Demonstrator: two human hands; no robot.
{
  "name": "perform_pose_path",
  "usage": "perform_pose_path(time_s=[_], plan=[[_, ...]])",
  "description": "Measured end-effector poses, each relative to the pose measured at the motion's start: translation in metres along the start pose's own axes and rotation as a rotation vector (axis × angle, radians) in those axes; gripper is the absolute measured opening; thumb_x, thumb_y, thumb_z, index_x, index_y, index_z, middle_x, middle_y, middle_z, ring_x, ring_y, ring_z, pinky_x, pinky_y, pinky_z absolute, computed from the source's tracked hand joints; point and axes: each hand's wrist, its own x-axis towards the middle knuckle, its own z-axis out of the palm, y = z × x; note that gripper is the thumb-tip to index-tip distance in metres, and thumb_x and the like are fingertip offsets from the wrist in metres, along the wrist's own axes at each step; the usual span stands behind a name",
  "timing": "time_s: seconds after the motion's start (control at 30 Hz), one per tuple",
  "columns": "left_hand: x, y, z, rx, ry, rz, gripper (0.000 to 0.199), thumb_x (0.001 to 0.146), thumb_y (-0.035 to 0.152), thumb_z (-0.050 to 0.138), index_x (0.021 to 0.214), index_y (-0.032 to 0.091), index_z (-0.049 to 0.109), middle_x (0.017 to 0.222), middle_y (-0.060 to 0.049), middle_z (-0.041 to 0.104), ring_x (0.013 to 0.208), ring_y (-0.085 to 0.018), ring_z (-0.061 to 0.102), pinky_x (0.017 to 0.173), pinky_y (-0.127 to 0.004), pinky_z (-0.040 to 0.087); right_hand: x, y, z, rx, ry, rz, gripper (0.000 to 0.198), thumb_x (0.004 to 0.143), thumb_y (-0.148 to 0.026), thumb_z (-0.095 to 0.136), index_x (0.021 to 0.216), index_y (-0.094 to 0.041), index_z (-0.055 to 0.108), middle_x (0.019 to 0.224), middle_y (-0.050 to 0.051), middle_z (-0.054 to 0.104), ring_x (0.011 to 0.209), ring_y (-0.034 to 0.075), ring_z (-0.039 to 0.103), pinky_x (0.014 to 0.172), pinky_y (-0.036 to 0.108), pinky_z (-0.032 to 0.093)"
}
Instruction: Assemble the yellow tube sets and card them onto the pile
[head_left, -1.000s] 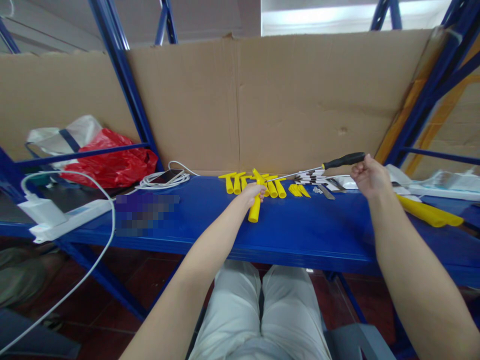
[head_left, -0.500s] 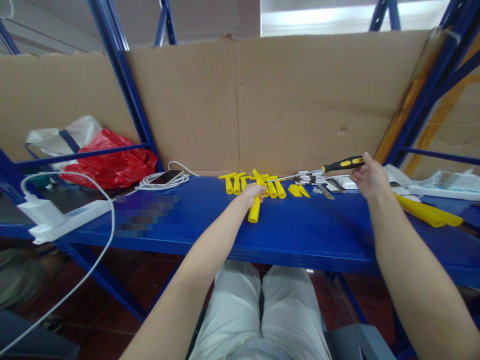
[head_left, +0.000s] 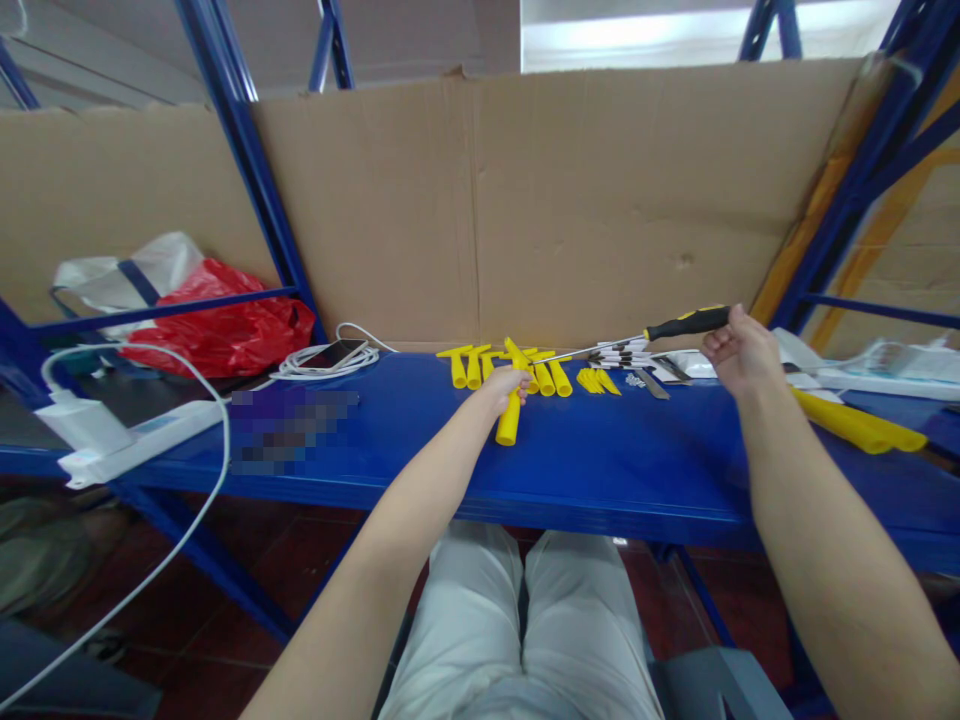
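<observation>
My left hand [head_left: 508,386] is closed around a yellow plastic T-shaped handle [head_left: 508,426], its round end toward me and its head pointing away. My right hand [head_left: 744,352] grips the butt of a long screwdriver [head_left: 686,323] with a black and yellow grip. The shaft runs left, and its tip meets the head of the held handle; the exact contact point is too small to make out. Just behind my left hand lie several more yellow T-shaped handles [head_left: 459,370]. Small yellow wedge-shaped pieces [head_left: 598,381] and tiny metal screws [head_left: 636,380] sit under the screwdriver.
Metal blades [head_left: 654,386] and a pile of black-and-white pieces [head_left: 619,355] lie at the back of the blue table [head_left: 585,460]. Yellow tubular pieces [head_left: 855,424] are beside my right forearm. A power strip [head_left: 142,440] with a white cable stands left. Cardboard [head_left: 585,200] closes the back.
The screwdriver has turned about its long axis: its yellow grip patches faced me before and now mostly black shows. My left hand and the yellow handle have stayed in place.
</observation>
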Motion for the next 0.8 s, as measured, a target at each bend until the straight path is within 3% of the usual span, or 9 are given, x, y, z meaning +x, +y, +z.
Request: perform_pose_path(time_s=[0.13, 0.43, 0.8], plan=[[-0.0013, 0.0003, -0.0001, -0.015, 0.006, -0.006, 0.024, 0.081, 0.002, 0.052, 0.07, 0.019, 0.04, 0.042, 0.01, 0.037, 0.031, -0.004, 0.032, 0.038, -0.017, 0.027, -0.0022, -0.0019, 0.0012, 0.03, -0.044, 0.004, 0.027, 0.082, -0.022, 0.065, 0.061, -0.017, 0.05, 0.042, -0.005, 0.041, 0.039, 0.006, 0.041, 0.041, 0.015, 0.037], [-0.0005, 0.0002, 0.0001, -0.003, -0.006, -0.011, 0.019, 0.082, 0.004, 0.051, 0.075, 0.019, 0.043, 0.042, 0.011, 0.037, 0.03, -0.005, 0.032, 0.039, -0.017, 0.027, 0.006, 0.0046, -0.0053, -0.024, 0.022, -0.006, 0.045, 0.065, -0.041, 0.079, 0.056, -0.018, 0.041, 0.041, -0.006, 0.042, 0.035, 0.007, 0.04, 0.032, 0.017, 0.029], [-0.0013, -0.0001, 0.0009, -0.01, -0.003, -0.006, 0.019, 0.085, 0.006, 0.051, 0.074, 0.019, 0.042, 0.041, 0.01, 0.037, 0.031, -0.004, 0.031, 0.039, -0.017, 0.026, 0.0077, 0.0069, -0.0073, -0.076, 0.045, 0.021, 0.045, 0.071, -0.046, 0.074, 0.057, -0.019, 0.04, 0.034, -0.009, 0.029, 0.029, 0.006, 0.03, 0.03, 0.016, 0.027]])
